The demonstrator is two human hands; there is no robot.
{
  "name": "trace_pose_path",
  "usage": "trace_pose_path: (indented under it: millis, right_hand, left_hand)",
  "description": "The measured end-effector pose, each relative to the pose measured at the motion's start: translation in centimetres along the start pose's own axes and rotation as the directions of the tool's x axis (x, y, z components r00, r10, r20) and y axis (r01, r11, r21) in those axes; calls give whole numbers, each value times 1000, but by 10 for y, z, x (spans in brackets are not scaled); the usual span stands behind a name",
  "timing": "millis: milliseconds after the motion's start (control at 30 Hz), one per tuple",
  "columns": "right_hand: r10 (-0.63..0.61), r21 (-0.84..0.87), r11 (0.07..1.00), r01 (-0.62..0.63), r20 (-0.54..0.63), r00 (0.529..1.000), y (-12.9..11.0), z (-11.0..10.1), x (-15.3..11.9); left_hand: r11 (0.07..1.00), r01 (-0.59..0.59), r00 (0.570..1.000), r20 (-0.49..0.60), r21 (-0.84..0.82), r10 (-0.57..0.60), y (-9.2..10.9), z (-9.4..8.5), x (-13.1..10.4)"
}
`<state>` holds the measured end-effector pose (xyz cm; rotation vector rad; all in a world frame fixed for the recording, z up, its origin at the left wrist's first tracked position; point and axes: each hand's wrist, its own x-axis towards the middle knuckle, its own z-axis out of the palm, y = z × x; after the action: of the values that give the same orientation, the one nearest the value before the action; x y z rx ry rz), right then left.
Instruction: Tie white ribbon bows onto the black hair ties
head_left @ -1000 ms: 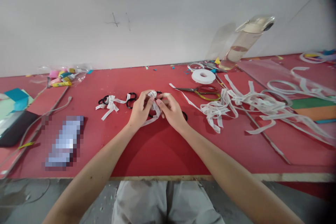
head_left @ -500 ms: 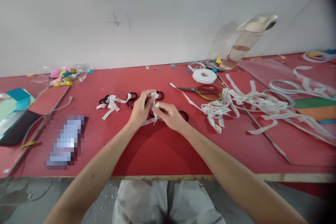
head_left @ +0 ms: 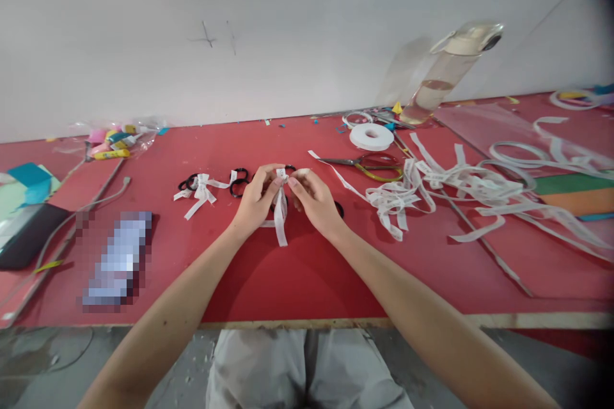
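Note:
My left hand (head_left: 258, 199) pinches a printed white ribbon (head_left: 281, 225) between thumb and fingers. From the other side my right hand (head_left: 314, 199) grips the same ribbon, thumb tips nearly touching; one tail hangs down toward me. A black hair tie (head_left: 290, 168) shows partly behind the fingertips, and part of another black ring (head_left: 339, 209) peeks out beside my right hand. Left of my hands lie black ties (head_left: 238, 182) with a bit of ribbon, and a white ribbon bow (head_left: 203, 190) on more black ties.
Scissors (head_left: 378, 166), a white ribbon roll (head_left: 371, 136) and tangled ribbons (head_left: 398, 198) lie to the right. A bottle (head_left: 434, 86) stands by the wall. On the left are a pixelated flat object (head_left: 118, 259), a cable (head_left: 91, 204) and a dark case (head_left: 31, 236).
My right hand has turned upward, its fingers now reaching farther behind the ribbon. The ribbon tail now hangs straighter and lower between my hands. The view has shifted slightly.

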<state>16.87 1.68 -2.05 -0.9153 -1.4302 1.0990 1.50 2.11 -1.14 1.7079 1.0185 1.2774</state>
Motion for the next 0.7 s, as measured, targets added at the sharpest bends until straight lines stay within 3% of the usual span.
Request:
trace_pose_path:
  millis: [300,533,600,700]
  right_hand:
    - [-38,-154,988,32,-37,999,-2,-1,0]
    - [-274,-403,898,178,-194,942,-3,-2,-3]
    - [-266,-378,910,170,-217,939,-3,-1,-3]
    - [-142,-233,968,97,-184,973,-3,-1,-2]
  left_hand:
    - [999,-11,998,57,50,8,0,1,-1]
    - [995,-42,995,98,94,33,6,4,-2]
    - [995,-43,994,101,92,33,6,4,-2]
    - [994,-40,995,99,101,30,6,4,-3]
